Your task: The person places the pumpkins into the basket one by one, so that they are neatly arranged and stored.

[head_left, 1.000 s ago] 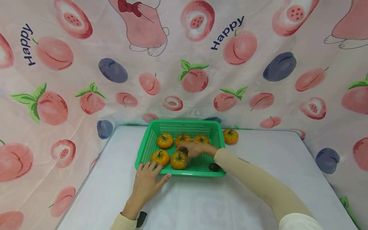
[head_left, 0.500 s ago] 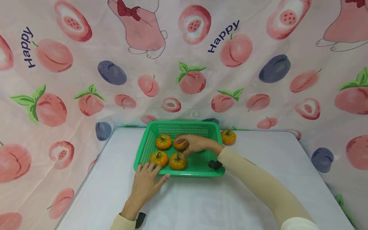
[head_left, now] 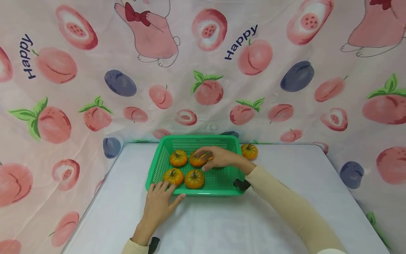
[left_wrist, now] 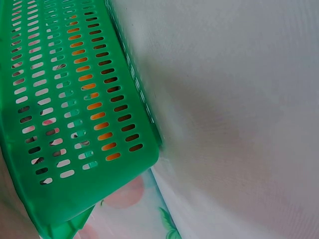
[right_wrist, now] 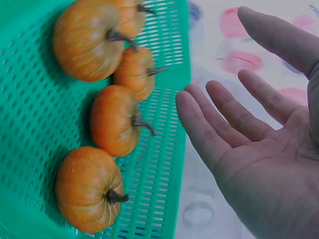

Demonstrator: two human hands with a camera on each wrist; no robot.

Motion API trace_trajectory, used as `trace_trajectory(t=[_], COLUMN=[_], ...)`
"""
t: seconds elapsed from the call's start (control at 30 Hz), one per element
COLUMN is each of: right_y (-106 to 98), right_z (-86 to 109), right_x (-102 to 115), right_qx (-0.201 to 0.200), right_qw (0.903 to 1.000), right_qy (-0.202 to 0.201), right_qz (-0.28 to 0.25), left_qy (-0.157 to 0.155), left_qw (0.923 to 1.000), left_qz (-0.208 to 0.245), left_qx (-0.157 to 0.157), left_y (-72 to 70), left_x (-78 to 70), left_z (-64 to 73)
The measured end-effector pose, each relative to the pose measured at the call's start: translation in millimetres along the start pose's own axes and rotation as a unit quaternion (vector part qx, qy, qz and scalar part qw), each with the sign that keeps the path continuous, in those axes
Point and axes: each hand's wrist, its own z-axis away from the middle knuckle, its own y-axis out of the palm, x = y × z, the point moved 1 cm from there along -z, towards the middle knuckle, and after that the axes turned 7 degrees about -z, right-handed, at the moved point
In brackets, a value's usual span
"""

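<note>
A green basket point(head_left: 219, 192) holds several small orange pumpkins with dark stems. My right hand point(head_left: 219, 157) hovers over it with fingers spread and nothing in them. In the head view it partly covers the back-row middle pumpkin point(head_left: 197, 163) and nearly hides another beside it. Below its fingertips sits the front-row right pumpkin point(head_left: 195, 179). The right wrist view has the same hand point(right_wrist: 269, 144) palm up to the lens, apart from the pumpkins point(right_wrist: 115, 120). My left hand point(head_left: 158, 204) rests its fingertips on the front rim by the front-left pumpkin point(head_left: 173, 175), thumb spread outward.
One more pumpkin point(head_left: 249, 151) stands on the white tabletop point(head_left: 285, 169), outside the basket's back right corner. A fruit-printed cloth point(head_left: 209, 116) rises behind the table. Through the basket's slotted side point(left_wrist: 75, 99), orange shows in the left wrist view.
My right hand has come off the front-row right pumpkin, rising and drawing back a little to the right with its fingers spreading. The left hand stays at the rim; the head view has shifted slightly.
</note>
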Motion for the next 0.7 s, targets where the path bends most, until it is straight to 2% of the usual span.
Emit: trace_trajectory(t=[0.47, 0.7], right_y=[-8.5, -13.1], right_z=[34.5, 47.8], right_x=[10.1, 10.4], right_qx=[-0.053, -0.073], right_qw=[0.9946, 0.9917], right_qy=[-0.061, -0.073], right_qz=[-0.065, -0.077], left_qy=[-0.002, -0.002], left_qw=[0.9998, 0.9998], left_qz=[0.015, 0.015], left_qx=[-0.010, -0.011], left_y=[-0.6, 0.8], left_x=[-0.5, -0.3], left_z=[0.1, -0.1])
